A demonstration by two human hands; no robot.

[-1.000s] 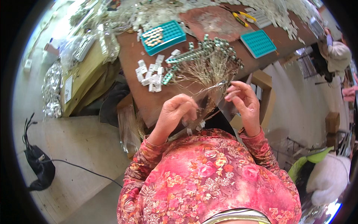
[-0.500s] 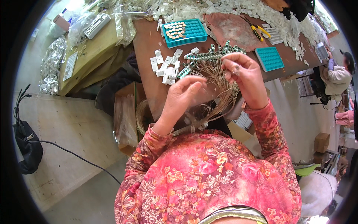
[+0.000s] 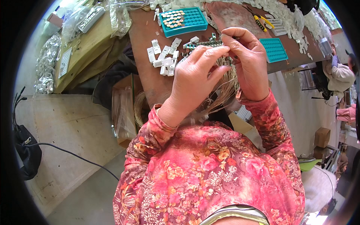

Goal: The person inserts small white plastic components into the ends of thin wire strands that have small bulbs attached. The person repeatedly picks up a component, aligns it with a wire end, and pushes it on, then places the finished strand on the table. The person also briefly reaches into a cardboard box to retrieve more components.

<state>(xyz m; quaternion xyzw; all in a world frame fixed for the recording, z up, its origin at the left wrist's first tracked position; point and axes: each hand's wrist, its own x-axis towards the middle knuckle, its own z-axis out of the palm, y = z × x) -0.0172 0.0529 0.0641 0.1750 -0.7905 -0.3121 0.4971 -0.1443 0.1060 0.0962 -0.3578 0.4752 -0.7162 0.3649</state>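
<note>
"So, where are the thin wires (image 3: 227,86)?"
"Bunched below and between the hands, by the table (image 3: 144,28), green strips (image 3: 202,44) beyond."
"And the hands?"
"Left hand (image 3: 202,67) half curled, thumb apart; right hand (image 3: 248,62) bent as if pinching. Their fingertips meet; I can't tell what's gripped."
"Further out?"
"White clips (image 3: 165,58) leftward, then a teal tray (image 3: 187,29) bearing round discs."

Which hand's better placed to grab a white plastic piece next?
Left, I'd say: the left hand appears right beside the white plastic pieces; the right hand is farther off, nearer the right-hand teal tray. Whether either holds something isn't clear.
</note>
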